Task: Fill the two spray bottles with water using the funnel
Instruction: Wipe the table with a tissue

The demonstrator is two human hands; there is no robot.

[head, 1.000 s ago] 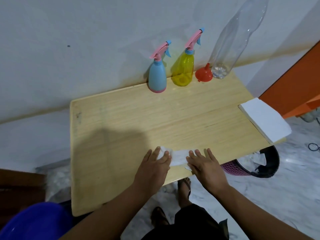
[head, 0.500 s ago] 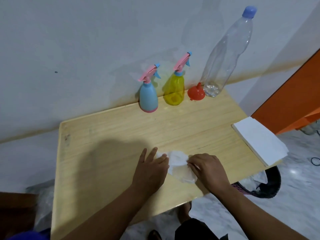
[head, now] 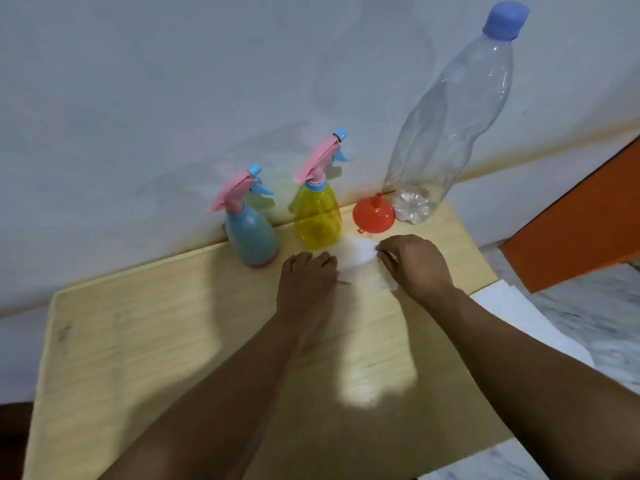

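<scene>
1. Head view: the funnel (head: 373, 215) sits mouth-down, spout up, on the table (head: 138, 341) by the wall, and serves as landmark below.
2. Just left of the funnel stands the yellow bottle (head: 319, 216); further left, apart from it, the blue bottle (head: 250, 233). Both carry pink trigger heads, fitted on. The fill level in either cannot be read.
3. Just right of the funnel stands a tall clear bottle (head: 446, 126), blue cap on, with only a little water at its base.
4. In front of the funnel a white tissue (head: 360, 261) lies on the table. The right hand (head: 412, 261) pinches its right edge with curled fingers. The left hand (head: 308, 275) is at its left edge, fingers curled; whether it grips or only presses cannot be told.
5. Right of the funnel and nearer, a white stack (head: 526, 317) overhangs the table edge.
6. Judgement: the hands are on the tissue, not on filling; with the clear bottle nearly empty, filling may already be done. Otherwise the next move calls for freeing the hands, unscrewing a trigger head and seating the funnel spout-down in the neck.
7. No brand, label or writing is legible.
</scene>
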